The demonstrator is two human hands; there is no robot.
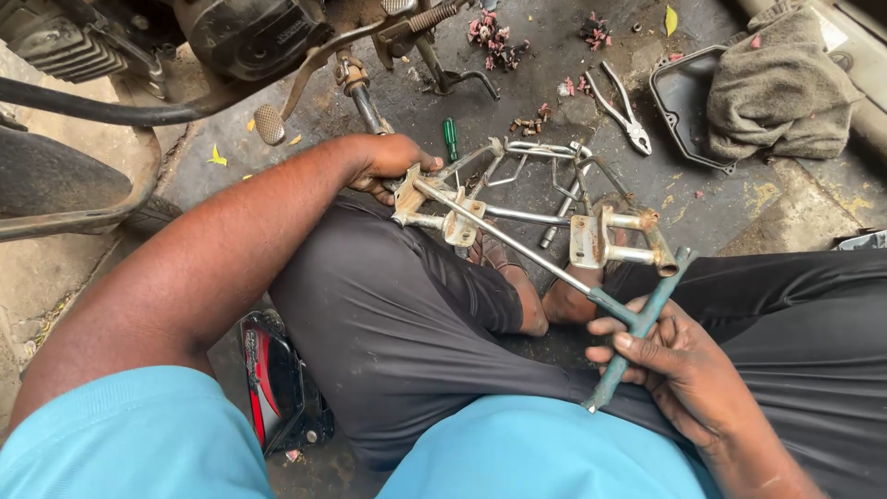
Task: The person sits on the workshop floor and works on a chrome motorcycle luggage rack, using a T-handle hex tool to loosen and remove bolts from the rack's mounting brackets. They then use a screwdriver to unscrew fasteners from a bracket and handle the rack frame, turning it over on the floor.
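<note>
A: Starting at the left of the frame, we are seeing a motorcycle engine (166, 37) filling the upper left, its foot pedal (269, 124) hanging just above our left forearm. A red and black cover (268, 383) is lying low, beside our knee.

B: And our left hand (388, 164) is gripping the near end of the metal footrest frame (545, 208), fingers curled tight around a tube. The frame is sitting mid-frame, across our lap and over the oily floor.

A: A green screwdriver (451, 139) is lying just above it, and pliers (621, 106) are resting further right with some small bolts (528, 123) between.

B: Our right hand (670, 360), lower right, is holding the blue-green T-handle wrench (637, 323), fingers wrapped around its crossbar. Its long shaft is running up and left to the frame by our left hand.

A: Our foot (554, 300) is tucking under that shaft, so we are finding little room beneath it.

B: At the upper right a black tray (679, 97) is sitting with a grey rag (781, 88) draped over its edge. We are seeing bare floor only between the pliers and the frame.
</note>
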